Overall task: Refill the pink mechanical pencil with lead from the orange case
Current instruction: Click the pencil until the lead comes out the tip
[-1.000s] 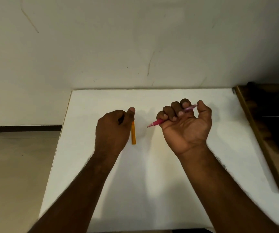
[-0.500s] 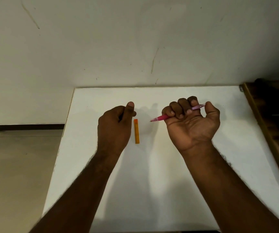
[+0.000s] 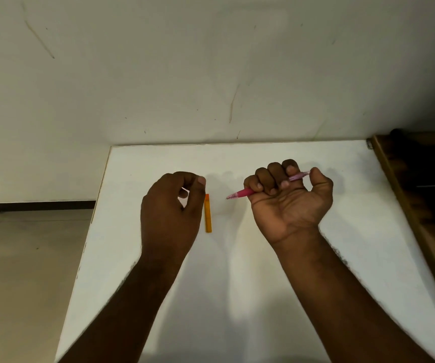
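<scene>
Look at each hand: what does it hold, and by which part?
Right hand grips the pink mechanical pencil around mid-barrel. Left hand has curled fingers; whether it holds anything cannot be told.

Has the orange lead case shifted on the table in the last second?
No. The orange lead case lies at the same spot relative to the white table's back edge and left corner; only the head camera's view shifted.
</scene>
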